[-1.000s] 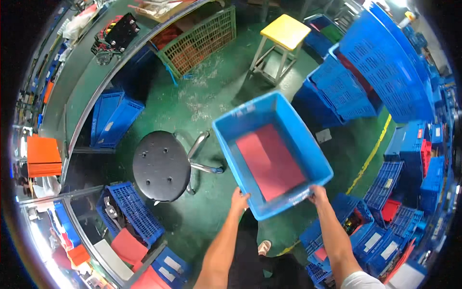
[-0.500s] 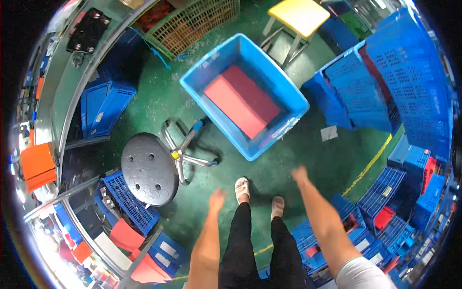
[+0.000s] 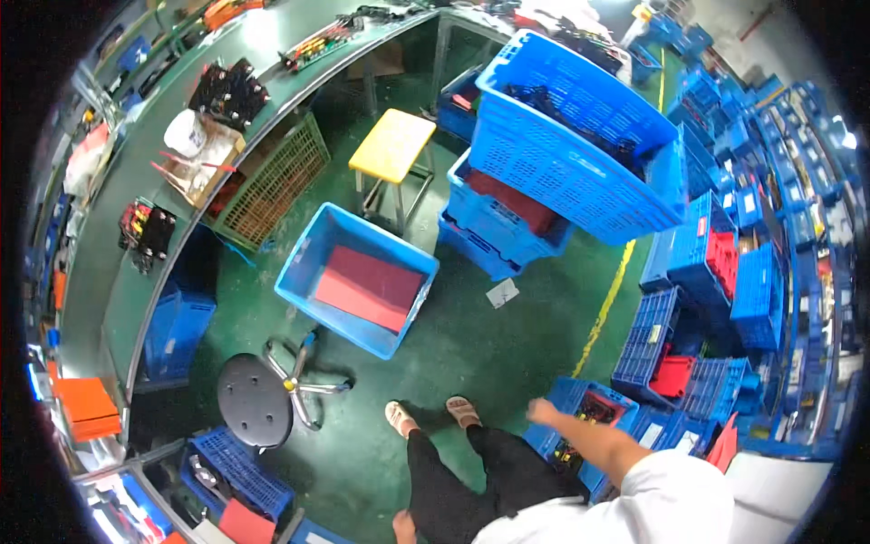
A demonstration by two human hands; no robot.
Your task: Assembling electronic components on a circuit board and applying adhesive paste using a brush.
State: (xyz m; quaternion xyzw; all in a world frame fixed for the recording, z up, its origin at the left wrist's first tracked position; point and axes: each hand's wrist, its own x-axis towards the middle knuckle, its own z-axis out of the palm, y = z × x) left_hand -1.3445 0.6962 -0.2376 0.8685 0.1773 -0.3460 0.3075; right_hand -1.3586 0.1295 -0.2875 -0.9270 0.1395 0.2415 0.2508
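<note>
We see the blue plastic bin (image 3: 356,279) standing on the green floor, between the yellow stool (image 3: 392,145) and the black swivel stool (image 3: 255,400), holding a flat red sheet (image 3: 369,288); it looks stiff and bulky, light enough for two hands, best taken by the rim at its two short ends. Its long axis runs from the upper left, toward the table (image 3: 118,263) edge, down to the lower right. Our right hand (image 3: 542,412) hangs empty with fingers loosely curled near a blue crate (image 3: 580,419), well apart from the bin, while our left hand (image 3: 403,524) barely shows and we cannot tell its fingers.
</note>
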